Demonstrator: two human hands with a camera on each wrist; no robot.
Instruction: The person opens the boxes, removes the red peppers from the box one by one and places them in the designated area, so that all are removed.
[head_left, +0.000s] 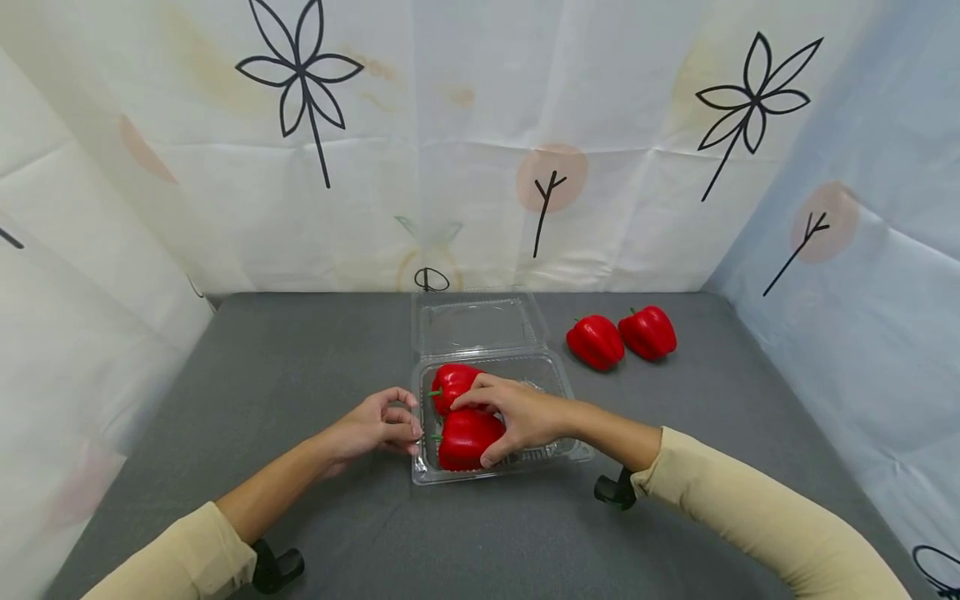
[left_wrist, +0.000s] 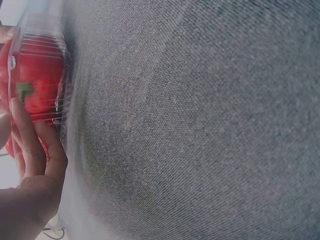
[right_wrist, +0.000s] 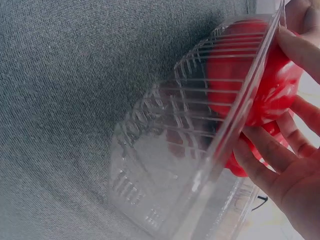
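I see right hand [head_left: 528, 412] grasping nearer blocky red pepper [head_left: 467, 442] in clear plastic clamshell [head_left: 553, 367]; left hand [head_left: 372, 425] loose at left edge; tray room rightward.

Tray [head_left: 551, 371]: I see it on the tabletop [head_left: 330, 358], lid [head_left: 477, 326] behind.
Inner peppers [head_left: 468, 443]: inside it.
Outer peppers [head_left: 595, 342]: right of lid.

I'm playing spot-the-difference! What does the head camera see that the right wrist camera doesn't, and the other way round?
Only the head view: two loose red peppers and the big flower drawings.

Only the right wrist view: a low, side-on look at the clear container, with the nearer pepper showing through its ribbed wall.

Both: the container, the two peppers inside it, and the right hand with its grip on the nearer pepper.
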